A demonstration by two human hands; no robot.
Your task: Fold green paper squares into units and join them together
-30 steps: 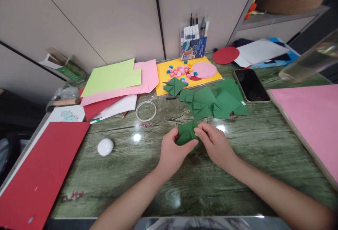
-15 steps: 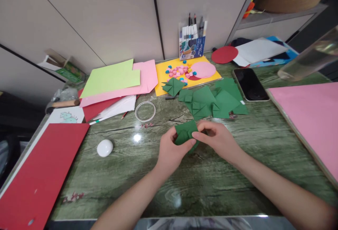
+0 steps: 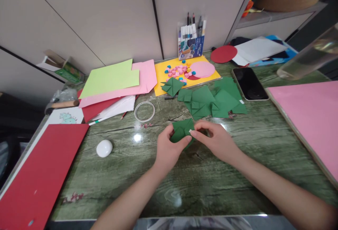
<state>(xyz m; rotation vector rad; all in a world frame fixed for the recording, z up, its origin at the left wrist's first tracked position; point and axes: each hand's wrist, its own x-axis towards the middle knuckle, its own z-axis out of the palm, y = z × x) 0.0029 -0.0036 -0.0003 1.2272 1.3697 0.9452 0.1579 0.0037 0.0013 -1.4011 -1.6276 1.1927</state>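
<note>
A folded green paper point(image 3: 182, 128) is held just above the middle of the table. My left hand point(image 3: 170, 145) grips its left and lower edge, thumb on top. At the paper's right side, my right hand point(image 3: 215, 139) pinches a small white piece point(image 3: 191, 130) between thumb and index finger; whether it also grips the paper is unclear. Beyond my hands lie several overlapping folded green papers point(image 3: 203, 98), one bearing a small white bit. Another pleated green paper point(image 3: 172, 86) rests by the yellow sheet point(image 3: 160, 82).
A tape roll point(image 3: 144, 111) and a white rounded object point(image 3: 104, 148) lie to the left, near a red sheet point(image 3: 44, 166). A phone point(image 3: 250, 84), a pink sheet point(image 3: 306, 113) and a clear cylinder point(image 3: 303, 59) are at right. A marker pack point(image 3: 191, 43) stands behind.
The small white piece now shows at my right fingertips. The green paper has tilted a little in my left hand, and both hands appear slightly farther left.
</note>
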